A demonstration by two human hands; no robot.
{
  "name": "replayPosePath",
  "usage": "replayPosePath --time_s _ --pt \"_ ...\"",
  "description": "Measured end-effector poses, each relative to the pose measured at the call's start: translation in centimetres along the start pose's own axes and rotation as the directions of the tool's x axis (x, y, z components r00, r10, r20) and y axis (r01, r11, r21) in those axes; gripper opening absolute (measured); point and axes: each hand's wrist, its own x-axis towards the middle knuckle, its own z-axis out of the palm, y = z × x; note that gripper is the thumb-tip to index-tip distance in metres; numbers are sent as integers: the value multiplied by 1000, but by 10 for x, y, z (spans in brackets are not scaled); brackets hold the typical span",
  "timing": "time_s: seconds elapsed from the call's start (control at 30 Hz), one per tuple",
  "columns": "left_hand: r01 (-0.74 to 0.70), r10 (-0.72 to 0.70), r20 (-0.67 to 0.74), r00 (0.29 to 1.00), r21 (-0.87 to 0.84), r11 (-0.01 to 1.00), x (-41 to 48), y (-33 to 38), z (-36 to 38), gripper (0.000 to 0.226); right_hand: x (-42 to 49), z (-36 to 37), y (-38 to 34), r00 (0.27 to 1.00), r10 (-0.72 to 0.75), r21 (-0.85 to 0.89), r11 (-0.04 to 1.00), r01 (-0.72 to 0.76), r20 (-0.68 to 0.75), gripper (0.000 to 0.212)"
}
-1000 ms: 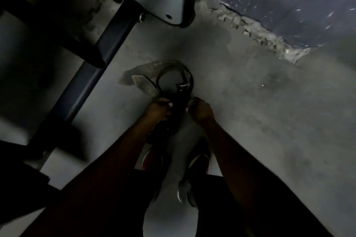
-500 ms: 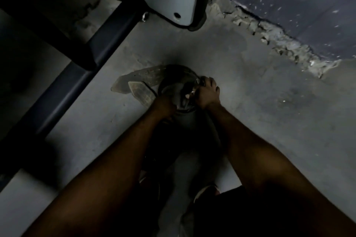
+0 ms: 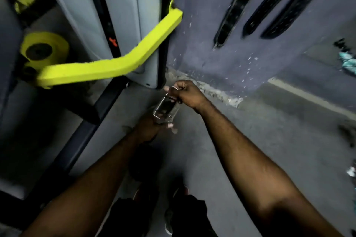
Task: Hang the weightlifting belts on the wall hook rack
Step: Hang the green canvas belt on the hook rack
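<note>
Both hands hold a dark weightlifting belt above the floor. Its metal buckle (image 3: 166, 108) shows between them. My right hand (image 3: 185, 93) is closed on the upper end of the buckle. Lower down, my left hand (image 3: 152, 128) grips the belt just under the buckle, and the dark strap (image 3: 143, 161) hangs from it between my arms. Three black belts (image 3: 277, 4) hang against the purple wall at the upper right; the hook rack itself is out of view.
A grey gym machine (image 3: 119, 25) with a bright yellow lever arm (image 3: 115, 67) stands close on the left, its dark base rail (image 3: 81, 140) running along the floor. The wall's foot is chipped (image 3: 217, 94). Grey concrete floor (image 3: 289, 140) spreads to the right.
I have risen from the floor with the belt; both hands lifted it up, and the view tilted upward so the wall with hanging belts and the yellow lever came into sight.
</note>
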Motion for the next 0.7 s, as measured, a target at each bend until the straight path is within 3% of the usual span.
replayPosePath --time_s 0.07,0.13,0.17,0.27,0.33,0.37,0.47,0.57,0.7 --pt "-86 88 -20 996 105 991 -29 59 -4 22 -29 -17 -67 999 -27 20 999 28 -39 33" --pt "-213 231 -54 971 232 949 -52 110 -14 44 -54 -38 -124 989 -61 74 995 71 -132 37" --pt "-276 302 -99 948 216 937 -58 132 -20 50 -65 -50 -148 979 -72 121 988 96 -191 37" --pt "-336 327 -180 928 -19 942 -69 199 -36 28 -97 -81 -197 942 -152 232 946 227 -299 28" --pt "-364 335 -208 919 -123 923 -77 243 -41 22 -125 -92 -210 920 -212 222 930 294 -330 9" --pt "-395 361 -219 906 -133 909 -79 263 -42 20 -138 -95 -210 910 -238 207 925 319 -340 9" --pt "-497 461 -216 860 -152 855 -87 318 -34 20 -167 -107 -212 876 -318 123 915 384 -363 35" --pt "-578 560 -144 816 -164 800 -98 367 -19 23 -187 -132 -236 842 -368 130 885 448 -395 34" --pt "-621 660 -5 752 -342 705 -112 419 -6 32 -213 -172 -276 766 -465 97 825 557 -443 31"
